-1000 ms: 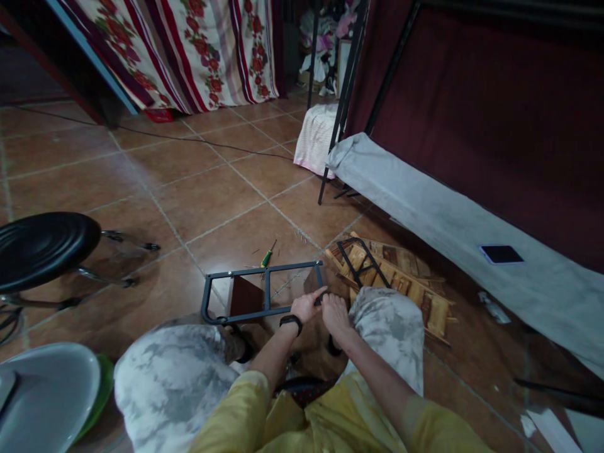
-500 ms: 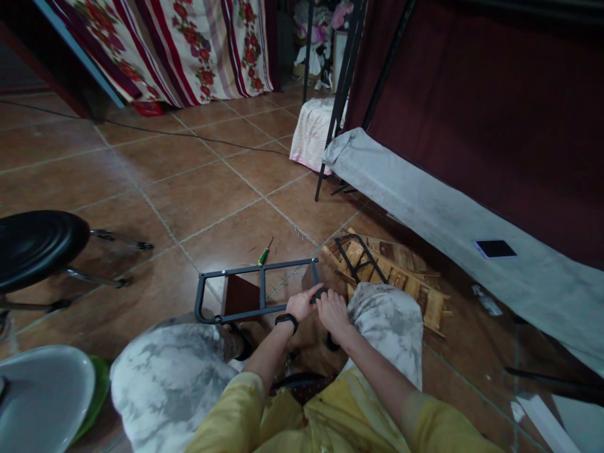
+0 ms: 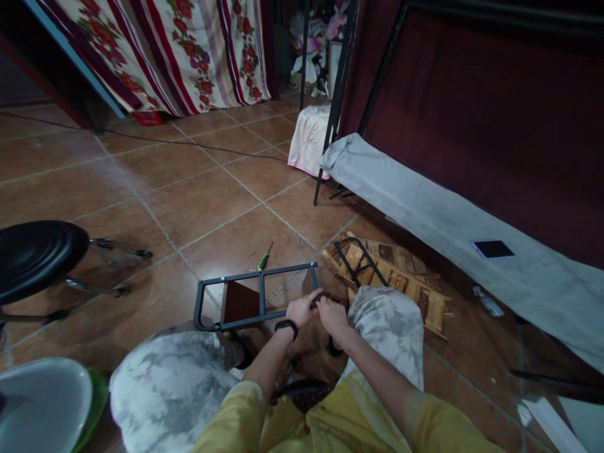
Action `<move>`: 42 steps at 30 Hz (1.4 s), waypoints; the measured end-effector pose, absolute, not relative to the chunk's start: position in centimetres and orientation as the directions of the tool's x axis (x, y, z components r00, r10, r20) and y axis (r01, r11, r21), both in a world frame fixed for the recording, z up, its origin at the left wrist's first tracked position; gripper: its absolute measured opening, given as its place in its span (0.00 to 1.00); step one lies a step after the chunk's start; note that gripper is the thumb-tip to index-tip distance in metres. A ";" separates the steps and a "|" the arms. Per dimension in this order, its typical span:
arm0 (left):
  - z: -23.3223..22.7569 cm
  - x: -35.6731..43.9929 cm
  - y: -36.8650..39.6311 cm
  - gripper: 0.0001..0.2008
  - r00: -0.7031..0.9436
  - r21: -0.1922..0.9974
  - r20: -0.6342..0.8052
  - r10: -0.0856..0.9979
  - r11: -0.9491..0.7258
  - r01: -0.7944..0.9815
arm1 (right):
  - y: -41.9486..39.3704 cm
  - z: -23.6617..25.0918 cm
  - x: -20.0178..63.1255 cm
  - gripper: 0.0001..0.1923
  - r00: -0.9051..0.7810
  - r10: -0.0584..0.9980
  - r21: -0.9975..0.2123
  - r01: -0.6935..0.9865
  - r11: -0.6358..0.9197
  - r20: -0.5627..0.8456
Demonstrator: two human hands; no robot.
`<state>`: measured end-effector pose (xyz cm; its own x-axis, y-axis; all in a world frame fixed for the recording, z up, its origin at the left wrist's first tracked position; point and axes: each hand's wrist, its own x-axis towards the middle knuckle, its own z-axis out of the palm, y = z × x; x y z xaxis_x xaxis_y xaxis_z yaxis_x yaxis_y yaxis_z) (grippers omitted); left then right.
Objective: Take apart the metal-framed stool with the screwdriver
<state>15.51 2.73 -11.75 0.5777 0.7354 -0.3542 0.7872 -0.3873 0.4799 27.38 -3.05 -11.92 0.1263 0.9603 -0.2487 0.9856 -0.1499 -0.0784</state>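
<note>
A dark metal frame [image 3: 262, 294] with a crossbar lies level in front of my knees. Its near right corner is between my two hands. My left hand [image 3: 302, 309], with a black band at the wrist, is closed round this corner. My right hand [image 3: 333, 313] is closed against the same corner from the right, its fingers pressed on a small dark part [image 3: 318, 298] whose kind I cannot make out. Beneath the frame's left half shows a brown board [image 3: 240, 302]. Just beyond the frame, a green and yellow screwdriver [image 3: 264, 260] lies on the tiles.
Several small screws [image 3: 298, 237] lie past the frame. To the right are wooden slatted panels [image 3: 406, 270] with a second dark frame [image 3: 361, 261] on top. A black stool [image 3: 40, 255] and a pale basin [image 3: 44, 399] stand left; a phone [image 3: 493, 249] rests on the bed.
The frame's right end is still in both hands, and my left index finger, stretched out before, is now curled in at the corner. The view has tilted slightly.
</note>
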 end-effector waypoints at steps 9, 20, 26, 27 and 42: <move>-12.2 14.9 2.8 0.31 0.580 0.488 -0.360 0.731 -0.382 0.785 | -3.3 -11.3 26.9 0.11 0.043 0.973 -0.148 0.986 -0.078 -0.227; -12.7 15.0 2.8 0.30 0.590 0.483 -0.337 0.734 -0.403 0.778 | -3.6 -11.6 27.8 0.11 -0.195 0.967 -0.128 0.976 0.175 -0.164; -12.4 15.2 2.8 0.30 0.580 0.500 -0.338 0.741 -0.381 0.778 | -2.2 -11.2 27.9 0.15 0.106 0.936 -0.235 0.953 -0.193 -0.337; -12.4 15.3 2.7 0.30 0.580 0.503 -0.337 0.742 -0.379 0.777 | -2.1 -11.1 27.8 0.16 0.122 0.927 -0.236 0.947 -0.216 -0.356; -11.7 15.5 2.7 0.32 0.548 0.467 -0.388 0.741 -0.355 0.810 | 0.6 -11.2 31.5 0.05 0.269 0.773 -0.809 -0.042 -0.587 -0.575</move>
<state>15.52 2.73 -11.66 0.5480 0.7409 -0.3883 0.8102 -0.3546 0.4668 31.48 0.59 -11.18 0.2688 0.7730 -0.5747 -0.0418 -0.5867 -0.8087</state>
